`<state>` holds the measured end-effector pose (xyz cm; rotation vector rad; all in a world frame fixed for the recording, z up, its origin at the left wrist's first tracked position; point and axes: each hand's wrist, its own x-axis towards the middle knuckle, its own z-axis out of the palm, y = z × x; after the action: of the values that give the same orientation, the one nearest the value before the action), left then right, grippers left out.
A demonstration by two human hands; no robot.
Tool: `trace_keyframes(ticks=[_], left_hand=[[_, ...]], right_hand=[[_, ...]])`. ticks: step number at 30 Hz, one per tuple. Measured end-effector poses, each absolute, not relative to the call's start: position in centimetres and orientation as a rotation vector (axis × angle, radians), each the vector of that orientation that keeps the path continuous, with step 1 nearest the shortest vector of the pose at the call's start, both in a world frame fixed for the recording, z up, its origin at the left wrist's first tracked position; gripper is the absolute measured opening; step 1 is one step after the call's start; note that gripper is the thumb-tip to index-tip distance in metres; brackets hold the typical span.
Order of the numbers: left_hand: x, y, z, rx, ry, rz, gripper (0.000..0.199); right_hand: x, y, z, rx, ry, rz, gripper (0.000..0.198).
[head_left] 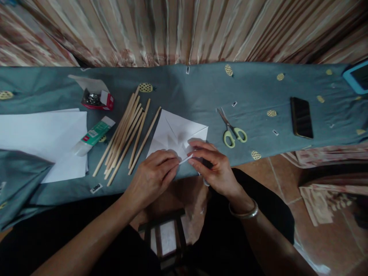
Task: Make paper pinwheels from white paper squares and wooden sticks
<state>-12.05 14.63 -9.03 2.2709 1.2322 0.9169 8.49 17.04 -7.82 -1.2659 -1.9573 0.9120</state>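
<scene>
- At the near edge of the cloth-covered table: creased white paper, partly beneath both hands.
- Handling, judged from where I stand: light, thin, readily creased; hold by the folded near edge, lightly.
- Left hand: thumb and forefinger pinched on that fold, knuckles up.
- Right hand: fingers curled, thumb and fingertips closed on the fold's opposite end.
- Beside the paper: wooden sticks left, scissors right.
- Farthest: curtain.

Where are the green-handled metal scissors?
In the head view, the scissors lie on the teal cloth, right of the folded white paper and left of the black rectangular phone.
</scene>
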Motion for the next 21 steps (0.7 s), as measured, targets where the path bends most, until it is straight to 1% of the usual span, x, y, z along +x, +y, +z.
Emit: trace_keyframes(ticks=[3, 7, 14, 21], left_hand=[[-12.1, 14.5, -8.9, 2.274, 1.277, 0.916, 0.017], [-12.3, 14.3, -8.5, 2.285, 1.313, 0.859, 0.028], [-12.4, 14.4, -8.9, 2.378, 1.245, 0.889, 0.017], [-12.3, 14.7, -9.2, 2.331, 1.261, 0.909, 0.017]], right_hand=[[7.6, 17.2, -8.3, -1.284, -1.915, 0.912, 0.006], [7.1, 17.2, -8.2, -1.347, -1.93, 0.84, 0.004], [6.4, 16.9, -8.3, -1.401, -1.951, 0.7, 0.002], [6.4, 16.9, -8.2, -1.417, -1.954, 0.69, 0.003]])
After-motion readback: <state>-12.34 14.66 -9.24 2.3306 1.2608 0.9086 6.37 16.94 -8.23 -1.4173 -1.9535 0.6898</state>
